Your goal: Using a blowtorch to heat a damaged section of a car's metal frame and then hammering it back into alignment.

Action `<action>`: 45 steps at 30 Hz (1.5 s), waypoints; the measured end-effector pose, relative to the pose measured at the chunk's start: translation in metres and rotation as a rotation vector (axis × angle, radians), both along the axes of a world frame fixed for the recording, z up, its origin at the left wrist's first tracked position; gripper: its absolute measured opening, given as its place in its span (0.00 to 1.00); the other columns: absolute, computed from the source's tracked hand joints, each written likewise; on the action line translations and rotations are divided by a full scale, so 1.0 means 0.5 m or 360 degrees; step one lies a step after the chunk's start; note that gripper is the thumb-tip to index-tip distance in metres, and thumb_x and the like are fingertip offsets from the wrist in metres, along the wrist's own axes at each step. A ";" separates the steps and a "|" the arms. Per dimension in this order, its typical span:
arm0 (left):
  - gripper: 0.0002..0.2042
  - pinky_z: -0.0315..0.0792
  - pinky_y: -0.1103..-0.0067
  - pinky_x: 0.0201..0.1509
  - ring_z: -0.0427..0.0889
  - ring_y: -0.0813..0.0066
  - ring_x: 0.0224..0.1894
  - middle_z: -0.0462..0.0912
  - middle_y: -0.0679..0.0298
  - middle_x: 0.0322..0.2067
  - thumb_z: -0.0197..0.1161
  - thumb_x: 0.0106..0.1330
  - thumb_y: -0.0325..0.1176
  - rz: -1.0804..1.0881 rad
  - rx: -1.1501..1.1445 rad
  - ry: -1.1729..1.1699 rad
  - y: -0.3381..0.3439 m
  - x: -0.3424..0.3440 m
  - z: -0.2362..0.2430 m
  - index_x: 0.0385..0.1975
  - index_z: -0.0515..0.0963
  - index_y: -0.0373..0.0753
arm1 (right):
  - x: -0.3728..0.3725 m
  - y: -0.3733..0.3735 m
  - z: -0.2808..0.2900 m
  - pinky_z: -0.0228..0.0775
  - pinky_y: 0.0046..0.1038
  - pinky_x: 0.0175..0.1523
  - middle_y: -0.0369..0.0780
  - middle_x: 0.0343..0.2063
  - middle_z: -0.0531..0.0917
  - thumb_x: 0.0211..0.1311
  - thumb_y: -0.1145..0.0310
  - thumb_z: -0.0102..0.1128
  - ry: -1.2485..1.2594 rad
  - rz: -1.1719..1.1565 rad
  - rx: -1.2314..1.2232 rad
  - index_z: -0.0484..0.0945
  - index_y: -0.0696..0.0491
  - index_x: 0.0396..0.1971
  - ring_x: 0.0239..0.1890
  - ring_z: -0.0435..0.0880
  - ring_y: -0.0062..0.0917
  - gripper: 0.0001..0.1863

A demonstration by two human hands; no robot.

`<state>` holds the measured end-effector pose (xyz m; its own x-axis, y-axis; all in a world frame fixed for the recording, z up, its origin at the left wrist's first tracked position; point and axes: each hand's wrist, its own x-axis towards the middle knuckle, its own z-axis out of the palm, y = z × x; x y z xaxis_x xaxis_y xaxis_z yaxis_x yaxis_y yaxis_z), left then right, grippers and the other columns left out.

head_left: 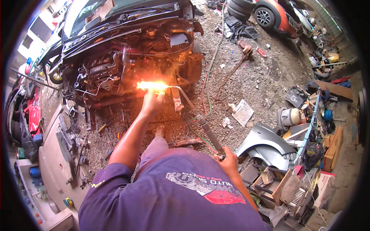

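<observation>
My right hand [229, 158] is wrapped round the rear end of a long gas torch [210, 133], whose thin bent tube reaches forward and left. At its nozzle burns a bright orange-white flame [151, 85]. My left hand [153, 101] is raised right below the flame, its fingers drawn together; glare hides what they hold. Behind the flame stands a car with its front stripped and the engine bay [111, 67] open. A metal bracket [177, 101] hangs from the car's front beside the torch tube.
Red and green hoses [210, 71] run across the gravel. A silver fender [266, 143] and piled parts lie at the right. A light panel [58, 154] is on the left. Stacked tires [239, 9] and an orange car [283, 19] stand at the far right.
</observation>
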<state>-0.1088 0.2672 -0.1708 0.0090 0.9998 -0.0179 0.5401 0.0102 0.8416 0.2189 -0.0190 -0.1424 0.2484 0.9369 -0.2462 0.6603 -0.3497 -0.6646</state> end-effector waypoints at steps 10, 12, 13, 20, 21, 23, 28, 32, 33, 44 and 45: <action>0.12 0.78 0.63 0.35 0.89 0.56 0.30 0.87 0.50 0.27 0.60 0.68 0.27 -0.0509 -0.0806 0.0085 -0.209 -0.129 -0.059 0.48 0.85 0.46 | -0.004 0.032 -0.123 0.76 0.25 0.32 0.40 0.43 0.88 0.59 0.79 0.70 0.0933 -0.0386 -0.0333 0.72 0.50 0.65 0.30 0.83 0.20 0.33; 0.16 0.80 0.60 0.51 0.87 0.44 0.45 0.88 0.45 0.39 0.62 0.61 0.28 -0.0649 -0.0922 0.0482 -0.237 -0.214 -0.134 0.48 0.87 0.50 | -0.039 0.065 -0.076 0.77 0.22 0.29 0.38 0.48 0.85 0.60 0.83 0.67 0.1142 -0.0424 -0.0433 0.64 0.43 0.73 0.25 0.81 0.18 0.42; 0.17 0.80 0.61 0.54 0.87 0.45 0.46 0.88 0.46 0.41 0.62 0.59 0.28 -0.0666 -0.0957 0.0657 -0.253 -0.270 -0.196 0.48 0.87 0.50 | -0.041 0.068 -0.099 0.75 0.22 0.27 0.38 0.47 0.84 0.61 0.83 0.67 0.1177 -0.0399 -0.0465 0.66 0.44 0.72 0.24 0.80 0.17 0.40; 0.22 0.82 0.68 0.55 0.89 0.58 0.48 0.90 0.60 0.48 0.79 0.46 0.31 -0.0599 -0.1296 0.1165 -0.343 -0.772 -0.433 0.46 0.90 0.50 | -0.148 0.107 -0.184 0.66 0.21 0.18 0.34 0.24 0.82 0.67 0.66 0.69 0.1159 -0.0628 -0.0600 0.76 0.51 0.45 0.17 0.77 0.17 0.13; 0.22 0.82 0.69 0.55 0.90 0.59 0.47 0.90 0.59 0.47 0.79 0.48 0.29 -0.0542 -0.1317 0.1271 -0.364 -0.858 -0.447 0.46 0.90 0.49 | -0.154 0.112 -0.213 0.68 0.24 0.21 0.35 0.24 0.82 0.67 0.65 0.69 0.0943 -0.0477 -0.0557 0.77 0.51 0.42 0.19 0.79 0.19 0.11; 0.21 0.83 0.69 0.54 0.90 0.60 0.47 0.90 0.59 0.47 0.78 0.49 0.28 -0.0504 -0.1336 0.1362 -0.367 -0.929 -0.459 0.47 0.89 0.49 | -0.180 0.130 -0.218 0.75 0.35 0.35 0.44 0.31 0.86 0.66 0.62 0.69 0.0704 -0.0398 -0.0718 0.80 0.53 0.37 0.32 0.87 0.31 0.11; 0.22 0.76 0.67 0.22 0.86 0.63 0.22 0.87 0.54 0.28 0.66 0.58 0.19 0.0570 -0.1596 0.0390 -0.306 -0.944 -0.400 0.53 0.86 0.45 | -0.218 0.147 -0.262 0.77 0.43 0.47 0.51 0.36 0.88 0.63 0.58 0.69 0.0210 -0.0096 -0.0631 0.81 0.53 0.41 0.42 0.88 0.44 0.15; 0.21 0.80 0.70 0.29 0.88 0.65 0.24 0.88 0.52 0.29 0.50 0.62 0.21 0.0500 -0.1453 0.0177 -0.272 -0.843 -0.369 0.49 0.88 0.41 | -0.280 0.202 -0.231 0.77 0.46 0.48 0.55 0.39 0.88 0.63 0.57 0.67 -0.0001 0.0112 -0.0760 0.82 0.52 0.43 0.45 0.87 0.50 0.16; 0.21 0.80 0.70 0.29 0.88 0.65 0.24 0.88 0.52 0.29 0.50 0.62 0.21 0.0511 -0.1457 0.0171 -0.276 -0.829 -0.373 0.49 0.88 0.41 | -0.293 0.214 -0.232 0.77 0.46 0.48 0.55 0.39 0.88 0.63 0.57 0.67 -0.0005 0.0124 -0.0763 0.82 0.52 0.43 0.45 0.87 0.50 0.16; 0.17 0.82 0.71 0.37 0.90 0.69 0.27 0.89 0.53 0.30 0.57 0.63 0.23 0.0462 -0.1493 0.0032 -0.391 -0.851 -0.420 0.48 0.88 0.43 | -0.381 0.346 -0.296 0.84 0.49 0.44 0.54 0.42 0.80 0.68 0.68 0.54 -0.1018 0.1006 -0.0610 0.79 0.49 0.44 0.39 0.88 0.52 0.09; 0.17 0.82 0.72 0.36 0.89 0.69 0.26 0.89 0.52 0.30 0.58 0.63 0.22 0.0519 -0.1521 0.0045 -0.407 -0.869 -0.423 0.48 0.88 0.43 | -0.383 0.359 -0.302 0.85 0.48 0.42 0.52 0.43 0.80 0.71 0.68 0.50 -0.1112 0.1090 -0.0585 0.79 0.49 0.44 0.39 0.89 0.50 0.09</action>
<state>-0.5433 0.0639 -0.3821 -0.2752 0.5198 -0.8088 0.4101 0.8243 0.3902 0.0274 0.1606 -0.2935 -0.1106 0.8274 -0.5505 0.9899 0.1411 0.0131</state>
